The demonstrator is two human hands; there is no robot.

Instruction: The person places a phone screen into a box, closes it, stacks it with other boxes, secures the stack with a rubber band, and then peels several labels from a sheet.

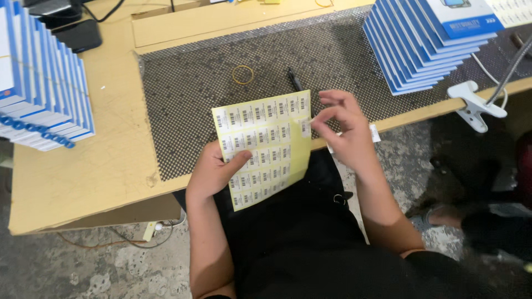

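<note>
A bare concrete floor point(111, 266) lies under a tan table point(100, 160) bearing a black mesh mat point(210, 105); blue box stacks point(421, 44) sit at 1 and 9 o'clock. Left hand point(213, 171) grips the yellow label sheet point(265, 147) at centre; right hand point(343, 130) fingers pinch one label point(305, 128).

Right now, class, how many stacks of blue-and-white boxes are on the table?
2: one stack at the table's left edge, one stack at the top right. Both run past the frame, so more may be hidden.

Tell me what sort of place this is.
Likely a packing or labelling bench: the left hand holds a label sheet, the right hand peels one, and boxes stand stacked.
</note>
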